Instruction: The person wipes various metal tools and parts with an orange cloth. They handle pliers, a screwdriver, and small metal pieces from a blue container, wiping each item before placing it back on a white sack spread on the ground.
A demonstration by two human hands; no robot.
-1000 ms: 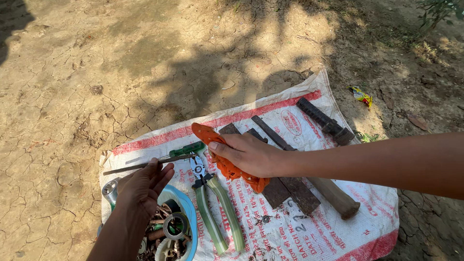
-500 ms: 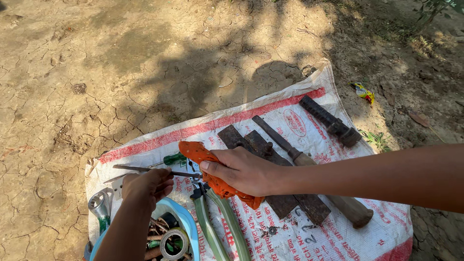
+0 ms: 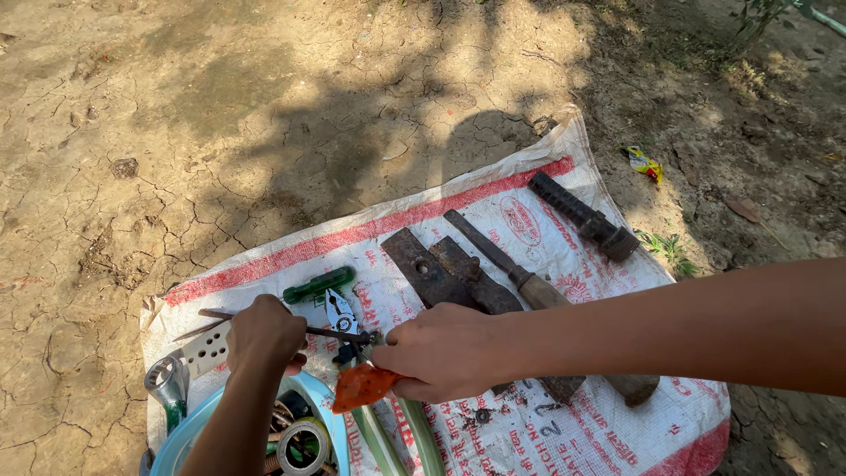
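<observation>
Right hand (image 3: 445, 353) closed on an orange tool (image 3: 363, 386); left hand (image 3: 263, 335), at its 9 o'clock, clamped round a thin metal rod (image 3: 339, 333). Both over the white sack (image 3: 529, 441); green-handled pliers (image 3: 388, 432) at 6 o'clock.

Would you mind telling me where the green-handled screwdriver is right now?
In the head view, the green-handled screwdriver lies on the white sack, left of centre, just beyond the left hand and beside the pliers.

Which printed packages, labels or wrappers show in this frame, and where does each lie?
White woven sack with red stripe and red print: spread flat on the cracked dirt, under the tools and both hands.
Small yellow-and-red crumpled wrapper: on bare ground, beyond the sack's far right corner.
</observation>
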